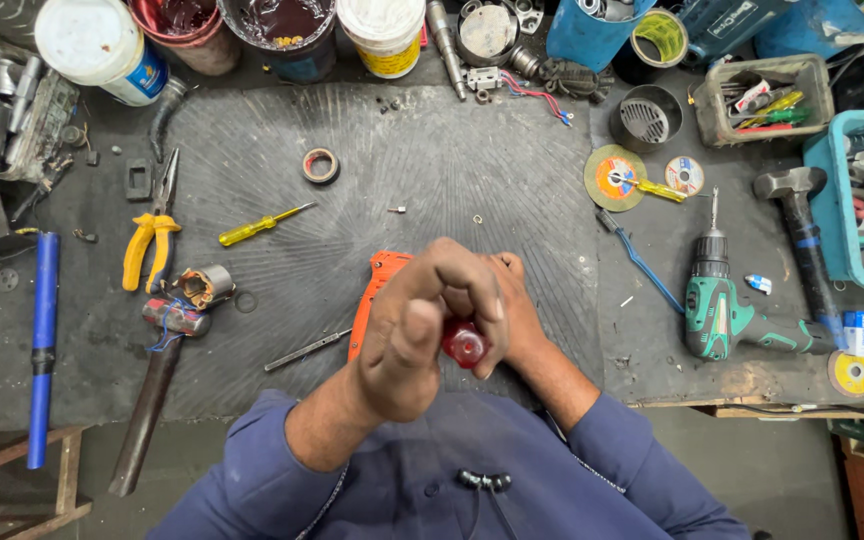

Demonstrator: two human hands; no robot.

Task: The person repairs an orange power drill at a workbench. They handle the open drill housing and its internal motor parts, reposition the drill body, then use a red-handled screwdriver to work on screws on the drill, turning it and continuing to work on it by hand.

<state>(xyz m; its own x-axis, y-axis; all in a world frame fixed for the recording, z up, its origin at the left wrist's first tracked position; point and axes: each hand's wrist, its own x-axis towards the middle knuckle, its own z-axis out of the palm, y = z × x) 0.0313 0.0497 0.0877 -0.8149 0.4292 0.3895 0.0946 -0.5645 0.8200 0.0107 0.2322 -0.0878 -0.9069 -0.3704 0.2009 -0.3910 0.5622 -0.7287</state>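
The left hand [422, 340] is curled into a loose fist in front of the person's chest, its fingers wrapped over a small red object [466, 344] with a glossy rounded end that peeks out at the hand's right edge. The right hand [512, 300] sits just behind and to the right of it, mostly hidden; it seems closed against the same red object, but how tightly it grips cannot be told. Both hands rest over an orange power tool [372, 300], which lies on the black rubber mat [452, 160] directly beneath them. Only the tool's left part shows, from under the left hand's knuckles up to a corner above them; its long axis runs roughly toward and away from the person, tilted slightly right at the far end. Which end is its front cannot be told.

Just left of the orange tool lies a thin metal rod [306, 350], angled up to the right. Farther left are a hammer [157, 385] with a copper-wound motor part [204, 286] at its head, and yellow-handled pliers [152, 240]. Up and left of the tool lie a yellow screwdriver [257, 226] and a roll of tape [321, 165]. Well to the tool's right, off the mat, a green cordless drill [717, 300] points its bit away from the person, with a sledgehammer [800, 235] beyond.
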